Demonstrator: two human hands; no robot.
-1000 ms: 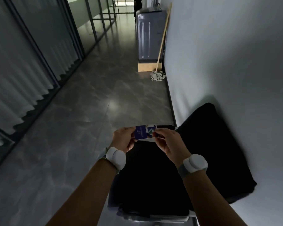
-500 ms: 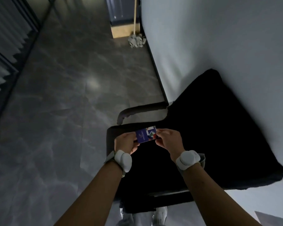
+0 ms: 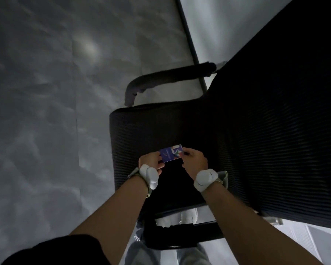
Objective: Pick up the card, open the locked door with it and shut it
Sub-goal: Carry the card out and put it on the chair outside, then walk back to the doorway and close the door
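As the head view is directed steeply downward, a black mesh office chair point(image 3: 237, 131) is seen from above, with its seat toward the left and its backrest rising on the right. A dark padded armrest point(image 3: 166, 77) is seen arching over the far side of the seat. The card point(image 3: 171, 153) is held between both hands just above the front part of the seat; whether it touches the mesh cannot be told. The card is dark blue on its left portion, and a multicoloured patch of white, red and green is seen on its right portion. Its left short edge is pinched by the fingers of the left hand point(image 3: 151, 161), which are curled around it. Its right short edge is pinched by the fingertips of the right hand point(image 3: 196, 159). The card is kept roughly level, with its printed face turned up toward the camera.

A white rounded device point(image 3: 149, 175) is worn on a strap at the left wrist, and a similar white device point(image 3: 205, 177) is worn at the right wrist. Both forearms are bare, and a dark short sleeve point(image 3: 65, 249) is seen at the lower left.

A grey marbled tile floor point(image 3: 46, 111) is seen to the left of the chair, with a soft light reflection on it. A pale wall point(image 3: 227, 25) is seen beyond the chair at the upper right, bounded at the floor by a dark baseboard point(image 3: 187, 35). Light grey trousers point(image 3: 141, 253) are partly seen below the chair's edge.
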